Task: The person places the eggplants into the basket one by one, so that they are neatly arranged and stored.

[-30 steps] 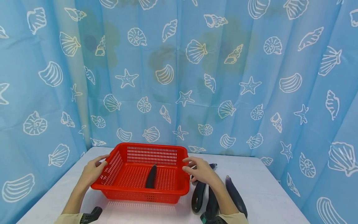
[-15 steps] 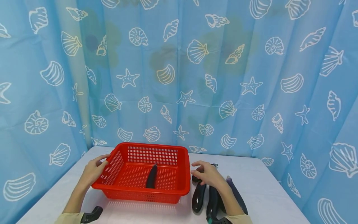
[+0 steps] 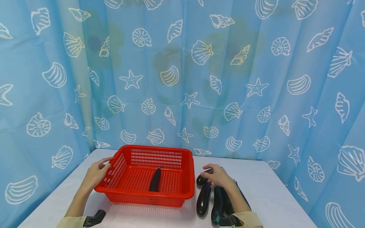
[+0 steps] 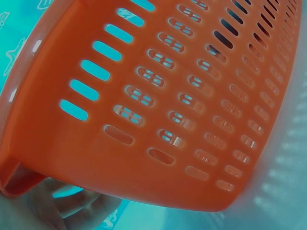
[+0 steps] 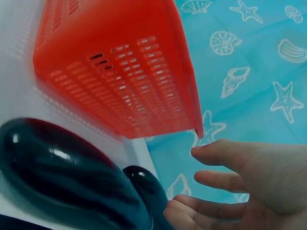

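A red perforated plastic basket (image 3: 142, 192) stands on the white table, with one dark eggplant (image 3: 155, 181) lying inside it. My left hand (image 3: 95, 174) grips the basket's left rim; in the left wrist view its fingers (image 4: 84, 206) show past the basket's edge. To the right of the basket, my right hand (image 3: 219, 176) hovers over a group of eggplants, fingers loosely bent and holding nothing. A glossy eggplant (image 3: 203, 199) lies beside the basket, and a smaller-looking one (image 3: 201, 180) lies behind it under the hand. Others (image 3: 217, 205) are partly hidden by the right forearm.
The white table (image 3: 273, 196) extends to the right of the eggplants. A blue curtain (image 3: 182, 79) with white shell prints hangs behind and at both sides. Black straps with camera mounts (image 3: 95, 218) sit at the wrists.
My right hand has left the basket's right rim and moved right, over the eggplants. The left hand stays at the left rim, and the basket has not moved.
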Demonstrator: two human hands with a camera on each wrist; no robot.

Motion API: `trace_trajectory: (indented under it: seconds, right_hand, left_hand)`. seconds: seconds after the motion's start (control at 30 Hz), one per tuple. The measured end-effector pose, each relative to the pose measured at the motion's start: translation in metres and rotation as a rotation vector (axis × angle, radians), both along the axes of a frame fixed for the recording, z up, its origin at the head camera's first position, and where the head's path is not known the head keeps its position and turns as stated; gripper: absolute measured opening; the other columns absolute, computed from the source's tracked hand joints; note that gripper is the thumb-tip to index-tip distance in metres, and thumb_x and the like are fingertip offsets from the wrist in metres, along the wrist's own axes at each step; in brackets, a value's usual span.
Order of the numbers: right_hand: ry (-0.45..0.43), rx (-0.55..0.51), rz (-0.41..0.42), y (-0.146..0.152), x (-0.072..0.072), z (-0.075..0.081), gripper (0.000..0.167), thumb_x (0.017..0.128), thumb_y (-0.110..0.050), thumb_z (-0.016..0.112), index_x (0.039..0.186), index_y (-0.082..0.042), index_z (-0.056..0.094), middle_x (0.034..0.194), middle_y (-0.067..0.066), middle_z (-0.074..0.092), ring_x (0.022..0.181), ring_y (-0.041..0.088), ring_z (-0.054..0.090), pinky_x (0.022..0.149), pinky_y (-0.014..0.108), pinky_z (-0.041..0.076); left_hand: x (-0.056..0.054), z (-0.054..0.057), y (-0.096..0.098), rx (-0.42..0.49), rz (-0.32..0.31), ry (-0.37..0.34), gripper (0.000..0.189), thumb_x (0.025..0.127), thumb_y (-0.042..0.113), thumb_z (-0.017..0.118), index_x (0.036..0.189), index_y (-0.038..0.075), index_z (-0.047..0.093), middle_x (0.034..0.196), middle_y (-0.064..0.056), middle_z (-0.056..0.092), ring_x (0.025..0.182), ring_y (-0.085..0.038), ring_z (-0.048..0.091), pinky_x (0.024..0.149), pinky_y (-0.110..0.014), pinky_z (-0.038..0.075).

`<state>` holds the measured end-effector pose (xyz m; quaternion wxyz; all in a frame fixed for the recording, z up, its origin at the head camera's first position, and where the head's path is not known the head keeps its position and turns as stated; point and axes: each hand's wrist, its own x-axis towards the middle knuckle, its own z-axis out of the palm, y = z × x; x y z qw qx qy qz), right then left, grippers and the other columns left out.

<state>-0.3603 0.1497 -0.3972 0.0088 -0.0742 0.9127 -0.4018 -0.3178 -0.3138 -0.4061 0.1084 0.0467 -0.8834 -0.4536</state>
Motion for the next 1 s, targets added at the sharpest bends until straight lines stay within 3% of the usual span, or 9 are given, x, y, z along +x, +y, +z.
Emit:
trace_trajectory:
  seconds: [0.27, 0.57, 0.77, 1.0]
  right_hand:
    - [-0.033, 0.002, -0.062, 0.004, -0.01, -0.002, 0.043, 0.093, -0.024, 0.065, 0.13, -0.003, 0.057, 0.116, 0.023, 0.066, 0.091, 0.03, 0.067, 0.065, 0.036, 0.062]
    - [-0.023, 0.052, -0.097, 0.006, -0.017, -0.004, 0.047, 0.092, -0.025, 0.065, 0.129, 0.002, 0.055, 0.116, 0.026, 0.063, 0.075, 0.026, 0.068, 0.063, 0.036, 0.061]
    - [-0.034, 0.057, -0.111, 0.004, -0.02, -0.009, 0.048, 0.091, -0.023, 0.066, 0.128, 0.005, 0.054, 0.116, 0.027, 0.062, 0.089, 0.029, 0.065, 0.064, 0.036, 0.062]
    - [-0.042, 0.078, -0.131, -0.001, -0.023, -0.012, 0.05, 0.09, -0.022, 0.067, 0.129, 0.006, 0.052, 0.117, 0.027, 0.063, 0.09, 0.029, 0.065, 0.066, 0.036, 0.062]
  left_hand:
    - [0.0, 0.0, -0.001, 0.009, 0.005, 0.004, 0.052, 0.1, 0.025, 0.046, 0.148, 0.006, 0.04, 0.131, -0.034, 0.055, 0.093, -0.03, 0.069, 0.07, -0.039, 0.063]
    - [0.0, 0.0, 0.0, 0.022, 0.005, -0.002, 0.053, 0.1, 0.026, 0.046, 0.148, 0.006, 0.039, 0.129, -0.033, 0.056, 0.09, -0.024, 0.069, 0.07, -0.039, 0.063]
    - [0.0, 0.0, 0.001, 0.017, 0.009, -0.001, 0.053, 0.1, 0.026, 0.047, 0.148, 0.005, 0.04, 0.13, -0.034, 0.055, 0.091, -0.027, 0.069, 0.07, -0.04, 0.063]
    - [-0.001, -0.001, 0.0, 0.027, 0.008, 0.0, 0.053, 0.101, 0.028, 0.047, 0.149, 0.006, 0.039, 0.131, -0.034, 0.055, 0.092, -0.028, 0.07, 0.069, -0.04, 0.063]
